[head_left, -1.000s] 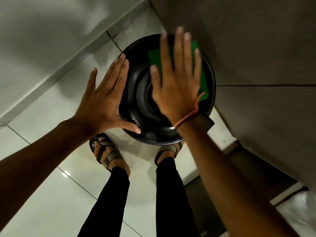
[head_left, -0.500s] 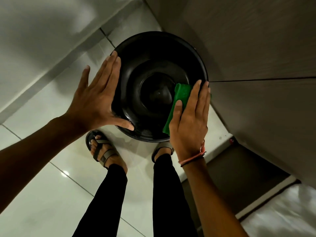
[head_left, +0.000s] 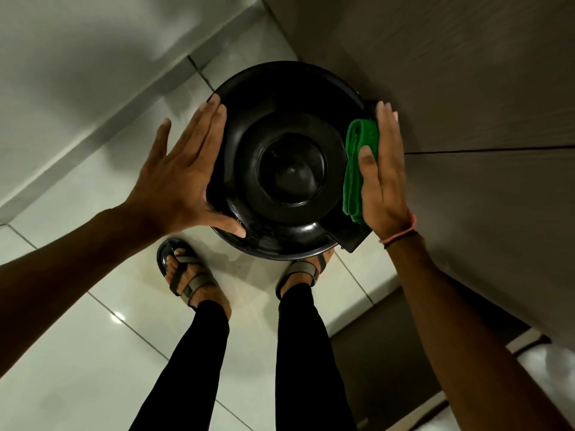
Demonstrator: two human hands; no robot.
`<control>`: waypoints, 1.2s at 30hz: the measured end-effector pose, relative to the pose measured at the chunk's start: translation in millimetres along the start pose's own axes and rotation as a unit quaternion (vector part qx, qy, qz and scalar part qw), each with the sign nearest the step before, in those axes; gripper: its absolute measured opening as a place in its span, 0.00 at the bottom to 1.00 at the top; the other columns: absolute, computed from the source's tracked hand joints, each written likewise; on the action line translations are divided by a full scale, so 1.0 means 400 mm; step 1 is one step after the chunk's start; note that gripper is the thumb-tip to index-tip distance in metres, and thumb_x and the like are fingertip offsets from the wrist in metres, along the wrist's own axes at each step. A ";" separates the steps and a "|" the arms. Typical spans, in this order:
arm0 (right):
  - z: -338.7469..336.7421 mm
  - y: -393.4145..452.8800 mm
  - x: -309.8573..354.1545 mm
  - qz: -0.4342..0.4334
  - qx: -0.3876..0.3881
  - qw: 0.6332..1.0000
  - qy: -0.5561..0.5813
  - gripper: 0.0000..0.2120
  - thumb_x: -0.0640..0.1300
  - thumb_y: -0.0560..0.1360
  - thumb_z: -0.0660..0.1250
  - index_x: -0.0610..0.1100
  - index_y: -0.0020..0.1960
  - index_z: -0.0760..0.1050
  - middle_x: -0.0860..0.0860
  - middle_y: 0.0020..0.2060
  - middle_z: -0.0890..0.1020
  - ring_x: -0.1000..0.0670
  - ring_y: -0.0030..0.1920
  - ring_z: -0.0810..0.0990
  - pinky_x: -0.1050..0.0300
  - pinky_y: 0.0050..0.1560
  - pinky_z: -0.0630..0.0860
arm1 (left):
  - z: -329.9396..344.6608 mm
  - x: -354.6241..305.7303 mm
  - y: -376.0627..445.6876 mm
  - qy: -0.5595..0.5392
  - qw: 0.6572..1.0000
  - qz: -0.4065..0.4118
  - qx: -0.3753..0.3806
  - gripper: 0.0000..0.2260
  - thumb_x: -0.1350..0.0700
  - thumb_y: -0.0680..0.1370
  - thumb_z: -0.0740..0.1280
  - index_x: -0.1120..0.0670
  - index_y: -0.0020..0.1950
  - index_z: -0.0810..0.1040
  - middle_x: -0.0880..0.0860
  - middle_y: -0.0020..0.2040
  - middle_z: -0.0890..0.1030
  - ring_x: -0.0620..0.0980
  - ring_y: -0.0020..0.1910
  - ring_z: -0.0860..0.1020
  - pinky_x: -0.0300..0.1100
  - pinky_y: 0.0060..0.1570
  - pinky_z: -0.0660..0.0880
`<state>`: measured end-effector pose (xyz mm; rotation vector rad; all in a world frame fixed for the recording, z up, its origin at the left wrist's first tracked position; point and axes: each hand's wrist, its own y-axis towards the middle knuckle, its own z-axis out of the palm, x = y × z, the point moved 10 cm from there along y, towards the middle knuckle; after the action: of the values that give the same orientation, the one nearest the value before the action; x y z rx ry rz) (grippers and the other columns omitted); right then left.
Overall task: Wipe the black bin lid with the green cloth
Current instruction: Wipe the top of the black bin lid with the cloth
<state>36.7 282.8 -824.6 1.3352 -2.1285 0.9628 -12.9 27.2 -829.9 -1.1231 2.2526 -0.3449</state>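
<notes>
Two hands [head_left: 177, 178] are working the lid [head_left: 289, 160].
Left is bracing flat (grip released); right [head_left: 385, 175] is pressing the cloth [head_left: 357, 169] rimward; centre probably next.

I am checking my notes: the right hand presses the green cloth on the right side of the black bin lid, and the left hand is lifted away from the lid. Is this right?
Not quite. In the head view the left hand is not lifted away; it lies flat against the left rim of the black bin lid. The right hand does press the green cloth on the right side.
</notes>
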 end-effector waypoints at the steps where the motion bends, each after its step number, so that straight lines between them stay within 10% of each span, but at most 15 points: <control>1: 0.001 -0.023 -0.007 0.023 -0.013 1.000 0.006 0.28 0.46 0.87 0.50 0.41 0.85 0.49 0.44 0.86 0.51 0.44 0.86 0.46 0.65 0.83 0.48 | 0.001 -0.002 -0.002 0.003 1.000 0.000 0.002 0.70 0.16 0.56 0.58 0.59 0.83 0.41 0.58 0.85 0.43 0.55 0.84 0.45 0.71 0.77 0.51; 3: 0.008 -0.080 -0.027 0.096 -0.040 0.994 0.030 0.31 0.50 0.85 0.49 0.43 0.85 0.47 0.45 0.86 0.49 0.45 0.86 0.45 0.73 0.78 0.48 | 0.002 -0.003 -0.005 0.006 1.000 0.004 0.004 0.70 0.16 0.56 0.59 0.60 0.83 0.41 0.58 0.85 0.43 0.55 0.84 0.45 0.71 0.77 0.51; 9: 0.010 -0.037 0.020 0.194 -0.077 0.978 -0.020 0.37 0.54 0.79 0.46 0.41 0.85 0.49 0.43 0.86 0.51 0.44 0.86 0.46 0.42 0.87 0.47 | -0.007 -0.004 0.007 0.010 1.000 0.020 0.014 0.70 0.17 0.56 0.59 0.61 0.83 0.42 0.58 0.85 0.43 0.54 0.84 0.43 0.66 0.80 0.49; 21: 0.330 0.063 0.423 -0.265 0.140 0.895 -0.329 0.28 0.53 0.86 0.48 0.43 0.84 0.57 0.45 0.84 0.60 0.48 0.85 0.55 0.46 0.86 0.49 | 0.017 0.015 0.000 0.028 0.999 -0.008 0.045 0.69 0.19 0.55 0.65 0.58 0.83 0.47 0.60 0.84 0.52 0.56 0.83 0.48 0.70 0.79 0.45; 31: 0.056 -0.124 0.080 0.070 -0.142 0.954 -0.254 0.28 0.55 0.87 0.50 0.47 0.85 0.55 0.41 0.85 0.55 0.41 0.85 0.53 0.36 0.83 0.61 | 0.007 0.010 0.004 -0.004 1.000 0.012 0.006 0.70 0.16 0.56 0.59 0.57 0.83 0.38 0.56 0.85 0.40 0.52 0.84 0.42 0.69 0.79 0.47; 36: 0.212 -0.227 0.178 0.013 -0.117 0.948 -0.296 0.29 0.55 0.87 0.49 0.45 0.84 0.56 0.40 0.84 0.58 0.41 0.85 0.55 0.41 0.84 0.51 | 0.019 0.007 0.007 -0.002 1.000 0.013 0.006 0.70 0.14 0.56 0.57 0.56 0.82 0.36 0.56 0.84 0.39 0.52 0.83 0.40 0.67 0.79 0.44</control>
<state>87.2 150.6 -802.4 1.6143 -2.5924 0.3069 -11.3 26.9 -838.2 -1.0865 2.2566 -0.3440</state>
